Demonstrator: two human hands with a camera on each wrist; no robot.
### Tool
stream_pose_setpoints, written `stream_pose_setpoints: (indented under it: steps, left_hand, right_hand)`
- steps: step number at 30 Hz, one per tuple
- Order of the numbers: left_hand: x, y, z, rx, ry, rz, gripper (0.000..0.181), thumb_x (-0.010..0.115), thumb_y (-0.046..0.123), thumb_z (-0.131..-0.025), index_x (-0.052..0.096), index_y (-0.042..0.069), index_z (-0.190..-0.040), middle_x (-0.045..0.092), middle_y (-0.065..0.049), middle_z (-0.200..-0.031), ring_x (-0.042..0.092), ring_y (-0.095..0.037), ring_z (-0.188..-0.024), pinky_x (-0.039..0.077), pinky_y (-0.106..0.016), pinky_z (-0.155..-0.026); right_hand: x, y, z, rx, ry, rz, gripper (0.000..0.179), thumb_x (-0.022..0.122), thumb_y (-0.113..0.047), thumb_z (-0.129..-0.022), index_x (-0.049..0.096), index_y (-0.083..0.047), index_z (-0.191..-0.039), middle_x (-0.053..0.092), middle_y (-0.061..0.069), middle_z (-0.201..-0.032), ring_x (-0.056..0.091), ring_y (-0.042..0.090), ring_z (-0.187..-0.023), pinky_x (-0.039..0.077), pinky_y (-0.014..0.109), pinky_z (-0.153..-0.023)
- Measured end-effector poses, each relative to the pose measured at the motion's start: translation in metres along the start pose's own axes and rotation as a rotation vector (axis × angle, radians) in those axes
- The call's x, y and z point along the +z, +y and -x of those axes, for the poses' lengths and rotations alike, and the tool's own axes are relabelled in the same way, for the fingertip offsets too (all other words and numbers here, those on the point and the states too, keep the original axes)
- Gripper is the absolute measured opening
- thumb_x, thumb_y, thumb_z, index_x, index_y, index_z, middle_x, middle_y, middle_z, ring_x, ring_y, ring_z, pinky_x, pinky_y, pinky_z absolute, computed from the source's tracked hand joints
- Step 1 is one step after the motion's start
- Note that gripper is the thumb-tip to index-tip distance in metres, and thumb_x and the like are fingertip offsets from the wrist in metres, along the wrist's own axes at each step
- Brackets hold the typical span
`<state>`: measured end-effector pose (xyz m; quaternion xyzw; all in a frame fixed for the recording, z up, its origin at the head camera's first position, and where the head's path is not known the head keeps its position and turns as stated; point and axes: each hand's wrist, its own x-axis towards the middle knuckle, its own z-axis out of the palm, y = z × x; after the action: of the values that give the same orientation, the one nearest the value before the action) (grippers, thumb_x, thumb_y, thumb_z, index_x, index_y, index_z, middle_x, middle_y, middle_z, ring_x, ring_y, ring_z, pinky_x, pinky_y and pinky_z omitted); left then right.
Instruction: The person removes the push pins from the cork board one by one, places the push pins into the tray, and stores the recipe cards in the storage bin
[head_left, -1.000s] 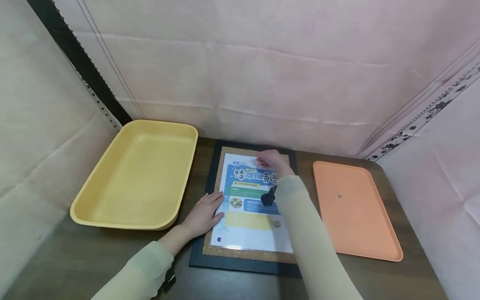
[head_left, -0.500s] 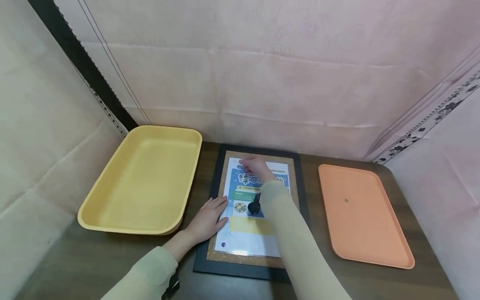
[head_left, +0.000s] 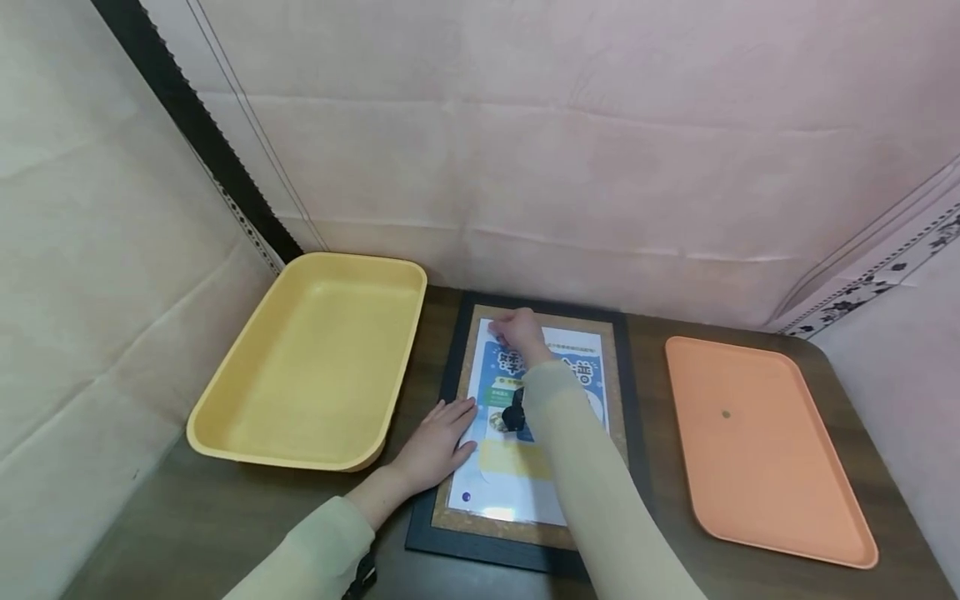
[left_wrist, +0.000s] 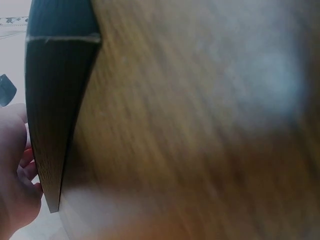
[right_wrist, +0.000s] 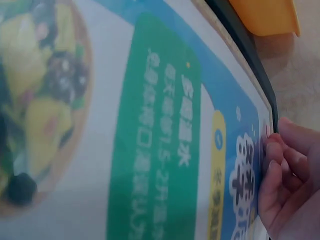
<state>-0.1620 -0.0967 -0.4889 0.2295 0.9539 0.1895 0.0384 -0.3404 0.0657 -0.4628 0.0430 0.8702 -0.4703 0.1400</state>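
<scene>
Right hand (head_left: 522, 335) moved leftward across the sheet (head_left: 512, 457) — to its top-left corner.

Counter (head_left: 225, 521): dark wood-grain surface, rounded far right corner. Directly on it, left to right: a deep yellow tray (head_left: 311, 362), a dark-framed cork board (head_left: 620, 379) and a shallow orange tray (head_left: 768, 471), each lying apart.

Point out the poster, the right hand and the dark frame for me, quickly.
Poster (head_left: 508, 458): head view, on its yellow block.
Right hand (head_left: 521, 333): head view, on the middle of the hand.
Dark frame (head_left: 487, 548): head view, on its near border.
</scene>
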Motion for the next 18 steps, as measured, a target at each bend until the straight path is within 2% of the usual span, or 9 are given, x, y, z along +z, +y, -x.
stream_pose_setpoints:
  steps: [3, 6, 10, 14, 18]
  left_hand:
    - [0.001, 0.0, -0.001, -0.001, 0.008, -0.007, 0.055, 0.055, 0.034, -0.094, 0.044, 0.004, -0.138, 0.041, -0.008, -0.147, 0.034, -0.024, -0.139, 0.024, -0.046, -0.115]
    - [0.001, 0.0, -0.002, 0.0, 0.004, -0.009, 0.055, 0.055, 0.035, -0.094, 0.044, 0.005, -0.139, 0.041, -0.008, -0.147, 0.034, -0.024, -0.139, 0.024, -0.046, -0.115]
    - [0.0, -0.001, -0.003, -0.005, 0.004, -0.012, 0.056, 0.054, 0.036, -0.094, 0.044, 0.005, -0.139, 0.041, -0.008, -0.147, 0.033, -0.024, -0.139, 0.024, -0.047, -0.115]
    - [0.002, -0.002, -0.003, -0.008, 0.008, -0.02, 0.056, 0.054, 0.036, -0.094, 0.044, 0.005, -0.139, 0.041, -0.009, -0.147, 0.034, -0.024, -0.139, 0.024, -0.047, -0.115]
    - [0.004, -0.002, -0.003, -0.007, -0.001, -0.026, 0.056, 0.054, 0.036, -0.094, 0.043, 0.005, -0.139, 0.04, -0.008, -0.148, 0.033, -0.024, -0.139, 0.024, -0.046, -0.115]
  right_hand:
    - [0.001, -0.003, -0.001, -0.015, 0.024, 0.039, 0.027, 0.061, -0.025, -0.09, 0.064, -0.01, -0.112, 0.065, 0.006, -0.094, 0.061, 0.022, -0.088, 0.05, 0.037, -0.084]
    - [0.003, -0.006, -0.003, -0.008, 0.054, 0.1, 0.02, 0.062, -0.023, -0.088, 0.065, -0.01, -0.103, 0.065, 0.007, -0.093, 0.061, 0.023, -0.088, 0.049, 0.04, -0.086]
    - [0.006, -0.009, -0.006, -0.011, 0.078, 0.164, 0.014, 0.062, -0.023, -0.089, 0.066, -0.011, -0.09, 0.062, 0.005, -0.081, 0.059, 0.022, -0.08, 0.048, 0.037, -0.08]
    - [0.007, -0.012, -0.007, -0.005, 0.064, 0.195, 0.019, 0.06, -0.024, -0.09, 0.064, -0.009, -0.08, 0.057, 0.005, -0.071, 0.057, 0.022, -0.073, 0.045, 0.034, -0.072]
    - [0.005, -0.016, -0.009, 0.043, 0.029, 0.231, 0.015, 0.06, -0.024, -0.09, 0.064, -0.01, -0.09, 0.061, 0.007, -0.084, 0.059, 0.024, -0.083, 0.048, 0.038, -0.081]
